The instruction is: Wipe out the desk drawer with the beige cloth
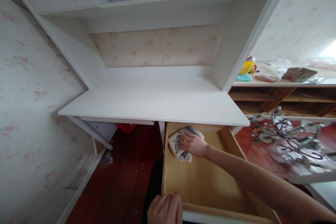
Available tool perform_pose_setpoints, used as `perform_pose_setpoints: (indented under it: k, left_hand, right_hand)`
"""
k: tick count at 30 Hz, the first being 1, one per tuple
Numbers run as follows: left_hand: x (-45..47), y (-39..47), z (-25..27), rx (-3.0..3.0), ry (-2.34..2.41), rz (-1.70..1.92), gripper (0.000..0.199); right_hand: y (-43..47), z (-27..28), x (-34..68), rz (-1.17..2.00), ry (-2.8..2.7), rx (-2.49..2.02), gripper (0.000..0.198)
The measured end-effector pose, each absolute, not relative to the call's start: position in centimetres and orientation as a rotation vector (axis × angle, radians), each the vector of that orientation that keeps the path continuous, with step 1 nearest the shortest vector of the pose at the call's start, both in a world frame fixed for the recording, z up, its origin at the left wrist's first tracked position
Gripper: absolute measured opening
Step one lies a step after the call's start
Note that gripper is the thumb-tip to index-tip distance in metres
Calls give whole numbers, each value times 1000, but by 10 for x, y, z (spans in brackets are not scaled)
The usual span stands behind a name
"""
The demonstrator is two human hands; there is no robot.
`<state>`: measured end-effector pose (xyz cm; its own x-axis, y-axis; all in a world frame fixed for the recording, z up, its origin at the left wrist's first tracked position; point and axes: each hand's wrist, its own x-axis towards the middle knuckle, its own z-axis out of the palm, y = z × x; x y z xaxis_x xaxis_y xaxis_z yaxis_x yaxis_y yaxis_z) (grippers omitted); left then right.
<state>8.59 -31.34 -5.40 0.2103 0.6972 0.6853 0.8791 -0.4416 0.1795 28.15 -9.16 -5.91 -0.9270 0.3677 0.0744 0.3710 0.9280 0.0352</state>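
The cloth point(175, 144) is lying on the bottom of the drawer point(204, 182), in its far left part and close beside the left wall, and is showing dark printed marks on a pale ground. The right hand point(193, 144) is resting on top of it, palm down; its fingers are lying extended and nearly side by side, covering the cloth rather than visibly pinching it (the thumb is hiding from view, so its contact cannot be told). The left hand point(166, 209) is bearing on the front left corner of the drawer; its fingers are lying curled and pressed together at the rim, but the fingertips are facing out of sight, so their pressure cannot be told. The drawer is standing pulled out from the desk point(157, 94), its wooden bottom showing bare in front of the cloth. In handling, the cloth is probably behaving as a light, soft, limp piece, with no evident risk of breakage, and is likely dragging slightly on the wood. Its folded middle is offering the best bearing for a flat palm, whereas a loose edge is offering the better hold for a pinch. The drawer, by contrast, is appearing stiff and heavier, and its front rim is providing the sound holding point.
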Motion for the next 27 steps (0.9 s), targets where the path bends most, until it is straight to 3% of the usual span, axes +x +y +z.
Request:
perform_pose_setpoints:
  k: [4,8,18,27]
  left_hand:
    - [86,-313,-55,-2220,-1494,-1037,12]
    - [86,-313,-56,-2224,-1496,-1019,13]
    - [84,-312,-61,-2201,-1478,-980,13]
    - [83,-313,-58,-2229,-1489,-1004,13]
  right_hand:
    - [-85,-41,283,-107,-3029,-109,33]
    - [-74,-42,278,-65,-3037,24,35]
    - [-39,-78,270,-271,-3107,-270,34]
    - [-52,-96,280,-243,-3100,-665,35]
